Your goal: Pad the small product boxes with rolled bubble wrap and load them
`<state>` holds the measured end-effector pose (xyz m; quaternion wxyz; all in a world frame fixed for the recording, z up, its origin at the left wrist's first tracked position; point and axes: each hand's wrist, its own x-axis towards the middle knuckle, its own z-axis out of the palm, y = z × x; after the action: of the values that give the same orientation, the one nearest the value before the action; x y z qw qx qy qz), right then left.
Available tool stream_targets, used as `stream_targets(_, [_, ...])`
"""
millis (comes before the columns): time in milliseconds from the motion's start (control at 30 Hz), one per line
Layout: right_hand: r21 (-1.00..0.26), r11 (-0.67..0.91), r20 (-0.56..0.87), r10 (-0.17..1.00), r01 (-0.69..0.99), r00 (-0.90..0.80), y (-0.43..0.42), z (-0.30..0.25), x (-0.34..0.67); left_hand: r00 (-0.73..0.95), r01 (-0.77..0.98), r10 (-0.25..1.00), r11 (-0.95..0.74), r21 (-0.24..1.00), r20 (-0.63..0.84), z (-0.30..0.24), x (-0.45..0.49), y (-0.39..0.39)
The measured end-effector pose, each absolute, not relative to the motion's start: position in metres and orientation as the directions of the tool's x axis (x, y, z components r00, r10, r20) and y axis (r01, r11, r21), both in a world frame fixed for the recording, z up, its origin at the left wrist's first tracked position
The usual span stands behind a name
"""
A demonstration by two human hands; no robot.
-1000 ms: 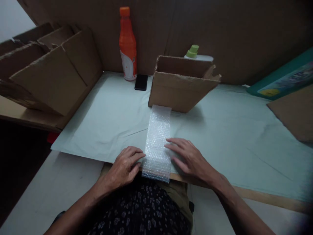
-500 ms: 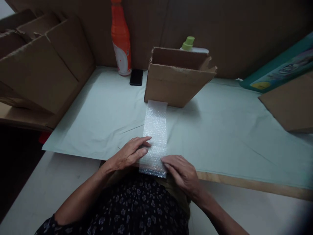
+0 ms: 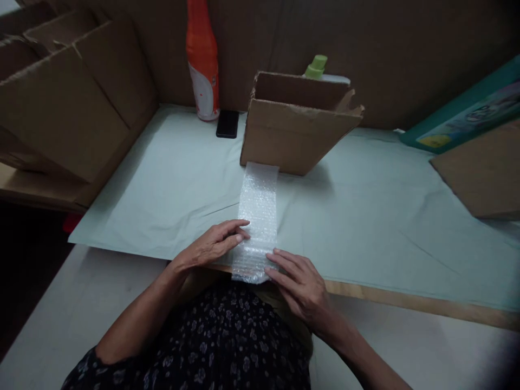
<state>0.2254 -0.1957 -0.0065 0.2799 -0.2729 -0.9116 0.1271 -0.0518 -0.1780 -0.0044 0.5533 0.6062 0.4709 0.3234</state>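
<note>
A strip of clear bubble wrap (image 3: pixel 260 200) lies lengthwise on the cloth-covered table, its lower end hanging over the front edge. At its left edge is my left hand (image 3: pixel 213 242), fingers stretched out and slightly apart, the tips resting on or just over the wrap. My right hand (image 3: pixel 298 284) is at the lower right edge, fingers spread, with the fingertips on the plastic. The lower right corner of the strip looks bent up near those fingers. The far end of the wrap reaches the base of an open cardboard box (image 3: pixel 298 135).
Behind the table's pale green cloth (image 3: pixel 385 216) stand an orange bottle (image 3: pixel 203 65) and a green-capped bottle (image 3: pixel 316 66). A black phone (image 3: pixel 227 124) lies beside the box. Cardboard boxes (image 3: pixel 60 114) are on the left; a teal container (image 3: pixel 459 114) and cardboard piece (image 3: pixel 483 173) are right.
My right hand's fingers have spread apart and moved slightly up along the wrap's edge. The wrap's lower right corner now looks bent. The view has shifted slightly.
</note>
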Motion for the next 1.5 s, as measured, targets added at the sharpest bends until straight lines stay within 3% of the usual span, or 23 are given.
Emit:
stream_targets(67, [-0.542,0.723,0.477,0.684,0.428,-0.552,-0.191,-0.004,0.220,0.386,0.181,0.916,0.042,0.983,-0.110,-0.003,-0.057,-0.178])
stream_targets(200, [-0.808,0.389,0.312,0.919,0.442,-0.240,-0.170,0.001,0.209,0.438,0.098,0.899,-0.021,0.995,-0.024,-0.007,-0.064,-0.179])
stream_targets(267, [-0.866,0.288,0.248,0.957,0.409,-0.148,-0.156,-0.001,0.203,0.358,0.129,0.932,0.001,0.992,-0.048,-0.012,-0.059,-0.179])
stream_targets(367, [-0.895,0.233,0.195,0.971,0.381,-0.135,-0.136,-0.006,0.196,0.113,0.227,0.990,0.051,0.972,-0.079,-0.017,-0.039,-0.179])
stream_targets(467, [-0.850,0.282,0.242,0.959,0.445,-0.146,-0.129,-0.009,0.197,-0.078,0.243,0.996,0.054,0.969,-0.036,-0.020,-0.020,-0.178])
stream_targets(567, [-0.693,0.445,0.431,0.886,0.567,-0.169,-0.138,-0.005,0.208,-0.141,0.247,0.990,0.044,0.968,-0.009,-0.020,-0.013,-0.177])
stream_targets(667, [-0.494,0.639,0.536,0.758,0.589,-0.372,-0.157,0.000,0.220,-0.181,0.277,0.983,0.027,0.961,0.025,-0.021,-0.014,-0.177])
stream_targets(800, [-0.349,0.773,0.479,0.633,0.529,-0.608,-0.172,0.000,0.220,-0.194,0.340,0.980,0.017,0.940,0.052,-0.020,-0.015,-0.176])
stream_targets(1000, [-0.289,0.783,0.313,0.621,0.551,-0.718,-0.167,-0.009,0.211,-0.153,0.477,0.986,0.015,0.879,0.067,-0.021,-0.012,-0.170])
stream_targets(1300, [-0.096,0.816,0.327,0.566,0.570,-0.757,-0.166,-0.012,0.203,-0.100,0.635,0.955,-0.154,0.757,0.279,-0.029,-0.011,-0.174])
stream_targets(1500, [-0.225,0.791,0.381,0.608,0.569,-0.696,-0.160,-0.015,0.204,0.219,0.640,0.882,-0.453,0.621,0.418,-0.020,-0.025,-0.190])
